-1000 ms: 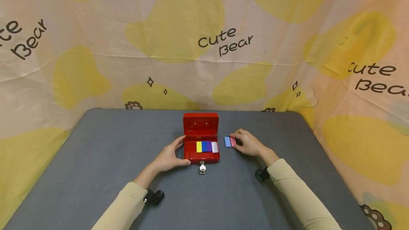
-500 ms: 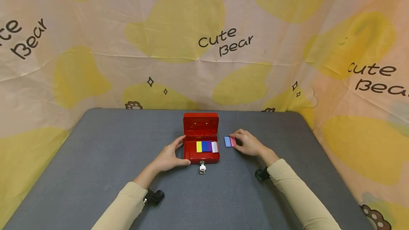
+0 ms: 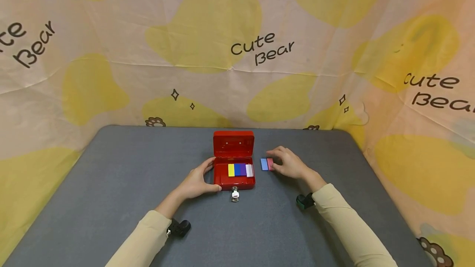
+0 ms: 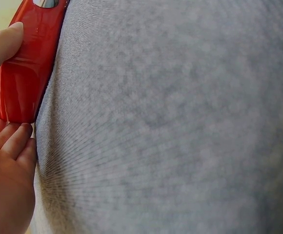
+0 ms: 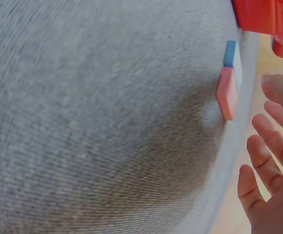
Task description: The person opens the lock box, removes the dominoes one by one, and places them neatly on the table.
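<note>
A: What did the head view show?

B: A red metal cash box (image 3: pixel 220 172) stood on the gray table (image 3: pixel 148 164), its lid (image 3: pixel 233 145) raised. Inside sat a yellow block (image 3: pixel 231 170), a blue block (image 3: pixel 237 170), a purple block (image 3: pixel 243 170) and a white block (image 3: pixel 249 171), in a row. Just right of the box lay a light blue block (image 3: pixel 264 164) and a pink block (image 3: pixel 270 164). The left hand (image 3: pixel 194 182) gripped the box's left side; the right hand (image 3: pixel 291 166) hung beside the pink block, thumb and forefinger apart.

A: And the left wrist view?

B: The thumb lay on the front wall, fingertips close together against the end. A hard shove there, I judged, could have slid the box into the light blue block (or jarred the lid down).

A: The right wrist view?

B: Fingers spread, nothing between them. I couldn't tell whether the thumb touched the pink block. The two blocks lay end to end, so a careless nudge on one would probably have skewed both.
</note>
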`<action>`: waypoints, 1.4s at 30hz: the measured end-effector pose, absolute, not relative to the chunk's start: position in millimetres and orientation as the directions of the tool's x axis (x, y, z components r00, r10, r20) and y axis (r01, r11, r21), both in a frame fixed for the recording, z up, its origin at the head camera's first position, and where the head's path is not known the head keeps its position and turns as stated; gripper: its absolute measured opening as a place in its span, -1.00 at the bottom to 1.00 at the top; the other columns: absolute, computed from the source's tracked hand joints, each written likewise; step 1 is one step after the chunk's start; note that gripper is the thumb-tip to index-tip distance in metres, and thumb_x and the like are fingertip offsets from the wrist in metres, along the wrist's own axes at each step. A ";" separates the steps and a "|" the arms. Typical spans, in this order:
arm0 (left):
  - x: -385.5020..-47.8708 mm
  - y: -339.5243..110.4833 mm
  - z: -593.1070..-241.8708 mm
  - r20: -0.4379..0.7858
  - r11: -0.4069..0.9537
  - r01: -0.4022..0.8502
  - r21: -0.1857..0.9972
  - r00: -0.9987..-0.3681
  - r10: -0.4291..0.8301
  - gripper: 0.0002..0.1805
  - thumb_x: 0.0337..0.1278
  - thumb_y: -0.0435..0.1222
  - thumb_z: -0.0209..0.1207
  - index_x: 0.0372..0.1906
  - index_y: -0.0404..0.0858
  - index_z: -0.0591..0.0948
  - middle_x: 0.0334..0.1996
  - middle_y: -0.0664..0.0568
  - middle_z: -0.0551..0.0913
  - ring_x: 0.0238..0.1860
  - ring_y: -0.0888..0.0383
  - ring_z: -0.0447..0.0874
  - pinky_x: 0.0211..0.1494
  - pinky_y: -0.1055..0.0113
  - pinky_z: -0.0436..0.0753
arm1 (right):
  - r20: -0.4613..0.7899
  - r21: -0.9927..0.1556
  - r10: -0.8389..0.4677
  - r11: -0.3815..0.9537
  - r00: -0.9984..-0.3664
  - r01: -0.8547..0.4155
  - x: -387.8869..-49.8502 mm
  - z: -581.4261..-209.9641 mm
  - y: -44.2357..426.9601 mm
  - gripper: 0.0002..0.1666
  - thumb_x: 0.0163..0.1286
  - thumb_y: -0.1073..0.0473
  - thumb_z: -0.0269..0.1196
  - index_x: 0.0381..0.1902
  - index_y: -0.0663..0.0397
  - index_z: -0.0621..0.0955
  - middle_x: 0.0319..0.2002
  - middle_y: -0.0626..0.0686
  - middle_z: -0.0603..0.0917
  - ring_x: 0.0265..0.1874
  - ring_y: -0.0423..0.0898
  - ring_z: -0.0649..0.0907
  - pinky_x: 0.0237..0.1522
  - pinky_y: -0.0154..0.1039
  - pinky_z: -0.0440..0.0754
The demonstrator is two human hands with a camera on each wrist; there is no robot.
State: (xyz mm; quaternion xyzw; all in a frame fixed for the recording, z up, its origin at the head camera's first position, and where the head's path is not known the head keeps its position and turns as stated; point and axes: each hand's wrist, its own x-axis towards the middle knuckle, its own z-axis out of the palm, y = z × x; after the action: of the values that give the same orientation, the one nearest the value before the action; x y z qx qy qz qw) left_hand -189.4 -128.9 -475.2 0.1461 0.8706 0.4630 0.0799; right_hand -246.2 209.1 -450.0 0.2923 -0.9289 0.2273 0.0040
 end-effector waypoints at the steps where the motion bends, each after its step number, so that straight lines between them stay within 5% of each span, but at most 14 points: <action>1: -189.4 -129.0 -474.7 -0.004 0.527 0.181 0.830 -0.944 0.330 0.02 -0.29 -0.16 0.44 0.38 -0.15 0.16 0.28 -0.11 0.36 0.29 0.04 0.32 0.32 -0.02 0.24 | 0.147 -0.429 -0.540 0.720 -0.829 -0.545 -246.4 -449.3 208.5 -0.52 0.19 0.23 0.25 0.11 0.14 0.53 -0.04 0.11 0.55 -0.09 0.03 0.52 -0.05 -0.01 0.52; 7: -190.4 -130.4 -475.3 0.004 0.517 0.191 0.835 -0.940 0.341 0.03 -0.28 -0.13 0.44 0.38 -0.16 0.15 0.28 -0.13 0.35 0.29 0.02 0.32 0.32 -0.01 0.24 | 0.204 -0.466 -0.528 0.689 -0.825 -0.556 -244.8 -443.3 201.8 -0.55 0.20 0.20 0.27 0.07 0.16 0.54 -0.12 0.12 0.59 -0.30 0.01 0.55 -0.27 -0.17 0.53; 17: -190.1 -129.8 -474.4 0.015 0.507 0.198 0.839 -0.939 0.343 0.02 -0.29 -0.14 0.44 0.37 -0.18 0.16 0.28 -0.15 0.36 0.29 0.00 0.33 0.32 -0.01 0.25 | 0.265 -0.535 -0.530 0.614 -0.805 -0.580 -237.7 -432.2 185.7 -0.57 0.19 0.22 0.28 0.03 0.20 0.55 -0.13 0.16 0.60 -0.39 -0.08 0.55 -0.44 -0.35 0.51; 31: -188.8 -129.6 -473.4 0.003 0.516 0.184 0.836 -0.944 0.331 0.02 -0.30 -0.15 0.45 0.37 -0.16 0.18 0.27 -0.13 0.36 0.29 0.03 0.33 0.31 -0.01 0.26 | 0.233 -0.502 -0.582 0.614 -0.779 -0.608 -230.8 -425.8 158.0 -0.56 0.19 0.17 0.29 0.05 0.10 0.54 -0.10 0.12 0.61 -0.34 -0.02 0.54 -0.31 -0.21 0.58; 42: -189.1 -129.1 -474.6 -0.008 0.538 0.180 0.823 -0.945 0.328 0.04 -0.32 -0.11 0.46 0.37 -0.16 0.17 0.28 -0.13 0.36 0.29 0.02 0.33 0.31 -0.05 0.25 | 0.239 -0.448 -0.627 0.606 -0.741 -0.657 -224.4 -419.2 136.2 -0.57 0.19 0.10 0.29 0.03 0.07 0.55 -0.13 0.01 0.61 -0.31 -0.07 0.55 -0.33 -0.38 0.52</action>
State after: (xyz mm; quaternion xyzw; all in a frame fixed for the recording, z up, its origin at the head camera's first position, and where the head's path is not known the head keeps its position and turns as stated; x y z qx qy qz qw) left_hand -189.1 -129.1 -474.6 0.1455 0.8732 0.4580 0.0807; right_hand -224.4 136.2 -419.2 0.3585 -0.8957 0.2616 0.0288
